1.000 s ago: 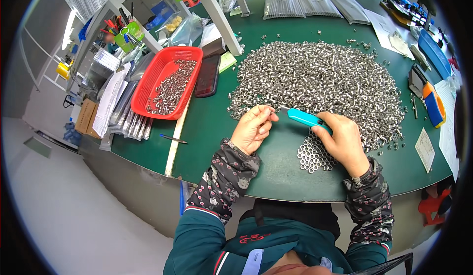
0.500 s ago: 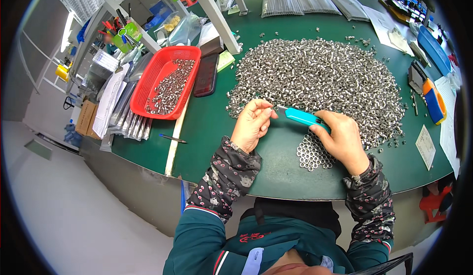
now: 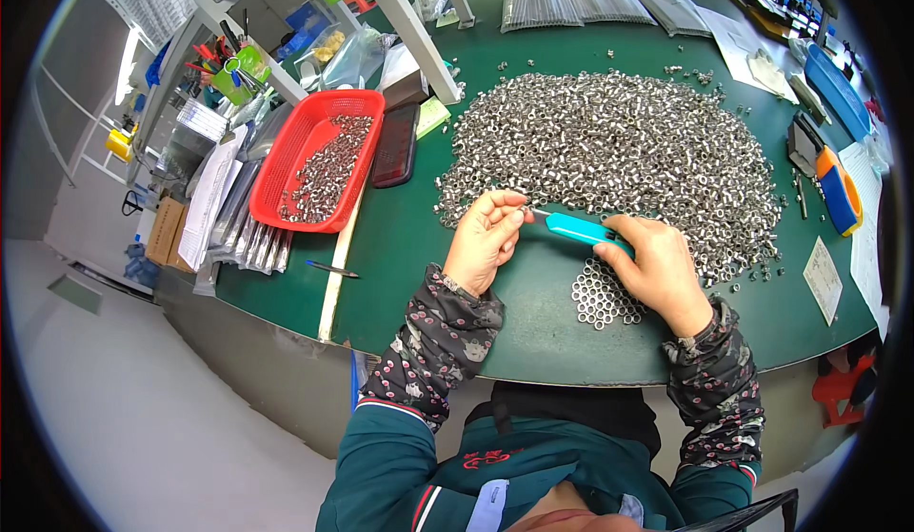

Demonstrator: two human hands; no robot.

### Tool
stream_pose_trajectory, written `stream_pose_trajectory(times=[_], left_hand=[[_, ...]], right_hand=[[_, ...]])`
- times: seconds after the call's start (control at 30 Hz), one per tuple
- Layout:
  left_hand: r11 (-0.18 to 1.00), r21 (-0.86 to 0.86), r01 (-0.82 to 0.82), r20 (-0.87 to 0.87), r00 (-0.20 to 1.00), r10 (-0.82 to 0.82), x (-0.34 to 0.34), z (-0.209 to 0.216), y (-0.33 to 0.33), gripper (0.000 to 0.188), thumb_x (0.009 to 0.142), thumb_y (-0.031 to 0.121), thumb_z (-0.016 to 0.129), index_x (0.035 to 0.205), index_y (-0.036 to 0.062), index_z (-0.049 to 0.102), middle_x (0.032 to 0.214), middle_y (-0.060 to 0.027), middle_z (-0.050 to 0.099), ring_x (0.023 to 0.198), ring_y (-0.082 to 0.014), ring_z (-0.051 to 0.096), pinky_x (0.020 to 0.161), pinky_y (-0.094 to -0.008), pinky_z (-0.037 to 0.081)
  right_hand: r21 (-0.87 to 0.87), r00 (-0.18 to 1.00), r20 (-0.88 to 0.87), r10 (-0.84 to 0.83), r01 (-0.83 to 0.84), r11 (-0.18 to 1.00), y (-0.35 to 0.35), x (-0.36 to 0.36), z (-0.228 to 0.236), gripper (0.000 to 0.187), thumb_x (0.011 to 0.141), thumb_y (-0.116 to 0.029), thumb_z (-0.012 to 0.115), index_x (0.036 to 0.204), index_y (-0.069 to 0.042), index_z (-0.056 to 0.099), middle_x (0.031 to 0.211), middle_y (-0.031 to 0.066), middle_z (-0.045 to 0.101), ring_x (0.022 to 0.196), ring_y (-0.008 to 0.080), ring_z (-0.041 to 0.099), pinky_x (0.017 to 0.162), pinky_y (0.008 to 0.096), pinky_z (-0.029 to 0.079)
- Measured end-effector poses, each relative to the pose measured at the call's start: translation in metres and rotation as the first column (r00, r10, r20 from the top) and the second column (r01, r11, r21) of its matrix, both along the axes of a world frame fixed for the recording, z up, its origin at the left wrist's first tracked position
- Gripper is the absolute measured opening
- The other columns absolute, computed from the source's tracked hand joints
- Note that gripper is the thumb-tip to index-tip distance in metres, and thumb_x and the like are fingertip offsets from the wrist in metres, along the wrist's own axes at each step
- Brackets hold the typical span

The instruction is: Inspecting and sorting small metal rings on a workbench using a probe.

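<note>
My right hand (image 3: pixel 657 260) is closed round the turquoise handle of a utility knife (image 3: pixel 579 229), its blade pointing left. The blade tip meets the fingertips of my left hand (image 3: pixel 487 239), where thumb and forefinger pinch a small metal ring, mostly hidden by the fingers. Just beyond both hands spreads a wide heap of small shiny metal rings (image 3: pixel 609 141). Below the knife, partly under my right hand, a flat cluster of rings (image 3: pixel 602 296) lies in a single layer, holes facing up.
Left on the green table (image 3: pixel 552 346) stands a red plastic basket (image 3: pixel 271 175) partly filled with metal pieces. Beside it are a dark phone-like case (image 3: pixel 396 146), a pen (image 3: pixel 331 269) and stacked bags. An orange-and-blue tool (image 3: pixel 840 194), a card (image 3: pixel 822 281) and a blue tray (image 3: pixel 838 94) lie right.
The knife has shifted very slightly left, its blade closer in at the left fingertips. Both hands keep their grips, and the ring cluster looks the same.
</note>
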State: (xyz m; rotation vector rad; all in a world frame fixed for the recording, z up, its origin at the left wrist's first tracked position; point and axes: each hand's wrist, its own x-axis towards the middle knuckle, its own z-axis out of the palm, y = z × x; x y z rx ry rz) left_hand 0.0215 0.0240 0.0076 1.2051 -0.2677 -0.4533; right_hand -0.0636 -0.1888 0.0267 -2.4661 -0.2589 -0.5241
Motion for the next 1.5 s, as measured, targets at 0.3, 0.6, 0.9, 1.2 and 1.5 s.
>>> stream_pose_trajectory(times=[0.3,0.6,0.9,1.2,1.5], left_hand=[[0.999,-0.03,0.019,-0.023,1.0,-0.02,0.001,-0.005,0.001,0.013,0.088,0.005,0.054,0.1,0.0038,0.05,0.085,-0.0042,0.055,0.053,-0.0035,0.04,0.038,-0.0142,0.028],[1.0,0.02,-0.005,0.032,0.999,0.004,0.0,-0.008,0.001,0.012,0.087,0.008,0.056,0.098,0.0036,0.053,0.077,-0.0027,0.058,0.05,-0.0017,0.04,0.038,-0.0143,0.028],[0.995,-0.1,-0.021,-0.09,0.996,0.012,0.003,-0.008,0.005,0.011,0.089,0.008,0.053,0.098,0.0033,0.051,0.081,-0.0061,0.058,0.05,-0.0021,0.039,0.038,-0.0137,0.028],[0.993,-0.119,-0.011,-0.096,0.995,0.0,0.002,-0.007,0.002,0.01,0.089,0.007,0.052,0.098,0.0041,0.05,0.089,-0.0083,0.059,0.05,-0.0023,0.04,0.038,-0.0136,0.029],[0.996,-0.09,0.0,-0.047,0.999,-0.004,0.001,-0.007,0.003,0.014,0.087,0.008,0.055,0.1,0.0028,0.052,0.08,-0.0035,0.056,0.05,-0.0026,0.04,0.037,-0.0143,0.027]], right_hand=[[0.061,0.996,-0.083,0.037,-0.032,0.998,0.001,-0.001,0.002,0.024,0.079,-0.026,0.062,0.088,-0.004,0.062,0.066,0.0138,0.059,0.062,0.0312,0.059,0.057,0.041,0.046],[-0.045,0.999,0.045,0.002,0.0,0.999,0.005,-0.003,0.002,0.022,0.077,-0.023,0.064,0.088,-0.004,0.06,0.065,0.0114,0.057,0.062,0.0289,0.058,0.055,0.0392,0.046],[-0.002,0.971,0.205,-0.122,0.125,0.992,0.005,-0.002,0.002,0.024,0.076,-0.02,0.065,0.093,-0.005,0.058,0.068,0.0103,0.057,0.061,0.0284,0.057,0.053,0.0387,0.045],[-0.002,0.991,0.125,-0.039,0.04,0.999,0.004,-0.001,-0.002,0.024,0.076,-0.021,0.065,0.092,-0.004,0.059,0.07,0.0113,0.06,0.062,0.03,0.058,0.055,0.0396,0.046],[0.025,0.999,-0.025,0.048,-0.047,0.999,0.004,-0.002,0.002,0.024,0.078,-0.025,0.063,0.089,-0.004,0.061,0.068,0.0121,0.06,0.063,0.03,0.06,0.056,0.0402,0.046]])
